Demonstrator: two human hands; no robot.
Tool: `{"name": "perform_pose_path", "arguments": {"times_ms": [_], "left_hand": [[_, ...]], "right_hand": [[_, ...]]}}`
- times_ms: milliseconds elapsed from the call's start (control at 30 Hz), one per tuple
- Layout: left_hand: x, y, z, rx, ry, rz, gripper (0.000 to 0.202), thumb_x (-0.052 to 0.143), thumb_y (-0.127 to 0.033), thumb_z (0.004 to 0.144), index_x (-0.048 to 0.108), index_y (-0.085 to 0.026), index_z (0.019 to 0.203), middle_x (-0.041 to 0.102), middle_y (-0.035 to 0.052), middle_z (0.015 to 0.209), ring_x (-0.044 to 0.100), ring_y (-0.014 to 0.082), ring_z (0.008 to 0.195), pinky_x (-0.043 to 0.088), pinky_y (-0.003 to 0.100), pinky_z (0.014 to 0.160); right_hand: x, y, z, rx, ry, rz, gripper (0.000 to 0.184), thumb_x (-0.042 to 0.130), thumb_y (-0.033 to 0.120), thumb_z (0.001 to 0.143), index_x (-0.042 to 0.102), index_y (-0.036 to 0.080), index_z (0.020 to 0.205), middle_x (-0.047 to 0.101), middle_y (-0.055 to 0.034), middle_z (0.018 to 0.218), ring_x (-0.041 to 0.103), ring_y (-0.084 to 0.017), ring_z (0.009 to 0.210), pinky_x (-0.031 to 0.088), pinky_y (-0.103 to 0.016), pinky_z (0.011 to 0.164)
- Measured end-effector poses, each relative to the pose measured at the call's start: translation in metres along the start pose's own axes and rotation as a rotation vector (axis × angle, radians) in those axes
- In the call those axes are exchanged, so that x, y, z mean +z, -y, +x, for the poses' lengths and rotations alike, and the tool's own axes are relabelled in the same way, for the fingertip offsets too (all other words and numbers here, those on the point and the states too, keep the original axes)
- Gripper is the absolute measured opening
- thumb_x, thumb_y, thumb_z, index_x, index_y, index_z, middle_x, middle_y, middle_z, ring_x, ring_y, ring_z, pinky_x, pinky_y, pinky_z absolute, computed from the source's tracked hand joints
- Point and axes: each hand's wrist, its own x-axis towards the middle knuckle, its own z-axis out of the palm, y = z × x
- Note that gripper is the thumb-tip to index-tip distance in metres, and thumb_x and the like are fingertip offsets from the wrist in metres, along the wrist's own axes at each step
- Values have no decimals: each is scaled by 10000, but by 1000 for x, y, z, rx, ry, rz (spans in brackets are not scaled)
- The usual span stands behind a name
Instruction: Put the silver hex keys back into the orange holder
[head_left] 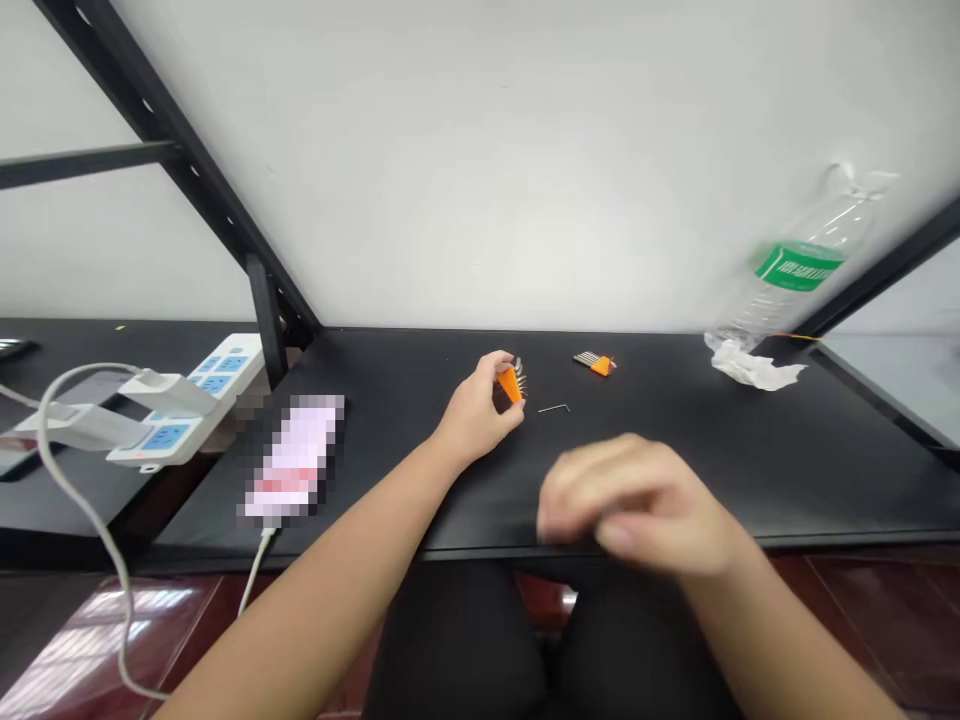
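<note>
My left hand is closed around an orange hex key holder, pinching it between thumb and fingers just above the black table. Ends of several metal hex keys stick out on the holder's right side. A loose L-shaped hex key lies on the table to the right of that hand. Beyond it rests a second orange holder with several hex keys in it. Over the table's front edge hovers my right hand, blurred, its fingers curled loosely with the thumb apart. Nothing shows in it.
At the left are a charging phone and a white power strip with plugged-in adapters and a cable. A clear bottle with a green label and a crumpled tissue are at the right, by the black frame.
</note>
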Motion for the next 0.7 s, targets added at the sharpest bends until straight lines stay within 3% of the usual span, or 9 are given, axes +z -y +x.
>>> {"name": "perform_pose_path", "arguments": {"times_ms": [100, 167, 267, 433, 567, 700], "left_hand": [[0, 0, 2, 17, -15, 18, 591, 712, -191, 793, 476, -219, 1334, 664, 104, 1303, 671, 234, 1196, 544, 397, 1062], [0, -1, 3, -3, -19, 19, 591, 709, -187, 793, 480, -213, 1336, 664, 107, 1314, 670, 237, 1204, 537, 406, 1078], [-1, 0, 4, -34, -20, 11, 597, 711, -188, 796, 486, -206, 1349, 663, 113, 1328, 664, 242, 1226, 532, 414, 1093], [0, 3, 4, -42, -7, 27, 610, 717, -207, 802, 490, -212, 1367, 665, 110, 1334, 659, 248, 1241, 529, 425, 1102], [1, 2, 5, -14, -2, 51, 602, 708, -208, 808, 487, -212, 1368, 660, 110, 1341, 659, 248, 1239, 536, 417, 1089], [1, -1, 4, -6, -10, 54, 596, 710, -198, 797, 495, -226, 1352, 668, 93, 1325, 670, 244, 1218, 549, 405, 1068]], "right_hand": [[-28, -47, 18, 257, -75, -510, 109, 647, 199, 934, 732, 195, 1002, 707, -103, 1047, 663, -239, 956, 529, -387, 880], [-40, -78, 29, 347, 90, -747, 118, 675, 170, 895, 733, 168, 998, 681, -133, 1115, 642, -269, 1007, 515, -392, 872], [-41, -105, 42, 436, 275, -862, 101, 615, 120, 889, 710, 153, 904, 673, -138, 1038, 641, -256, 940, 487, -331, 753], [-26, -109, 53, 507, 281, -794, 118, 601, 96, 816, 582, 170, 727, 647, -94, 875, 581, -180, 706, 382, -290, 598], [-20, -102, 49, 344, 106, -576, 165, 582, 70, 779, 490, 200, 735, 579, -3, 734, 507, -137, 644, 348, -260, 590], [-19, -99, 47, 206, -43, -386, 158, 545, 62, 804, 491, 208, 777, 535, 43, 692, 469, -111, 608, 347, -244, 600]]}}
